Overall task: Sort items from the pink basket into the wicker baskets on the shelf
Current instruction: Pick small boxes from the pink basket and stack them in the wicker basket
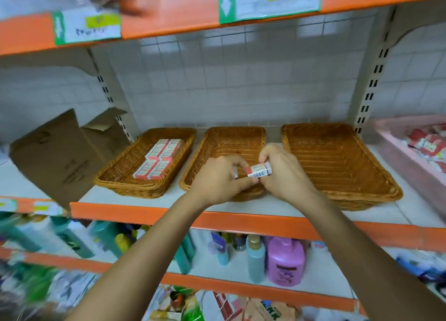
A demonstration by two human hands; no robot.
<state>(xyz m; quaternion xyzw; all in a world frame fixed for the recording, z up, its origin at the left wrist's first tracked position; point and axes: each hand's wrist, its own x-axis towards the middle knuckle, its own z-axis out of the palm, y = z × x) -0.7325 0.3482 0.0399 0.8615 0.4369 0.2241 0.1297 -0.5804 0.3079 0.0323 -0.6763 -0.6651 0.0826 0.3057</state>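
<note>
Three wicker baskets stand in a row on the white shelf. The left basket (120, 173) holds several small red-and-white boxes (160, 158). The middle basket (231, 137) and the right basket (337, 161) hold nothing that I can see. Above the front of the middle basket, my left hand (219, 178) and my right hand (284, 173) together pinch one small red-and-white box (259, 170) with a barcode facing me. The pink basket (395, 156) sits at the far right, with several red-and-white packets inside.
A brown cardboard box (60, 156) with open flaps stands left of the baskets. An orange-edged shelf (193, 14) with paper labels hangs overhead. Bottles, among them a purple one (286, 262), fill the shelves below.
</note>
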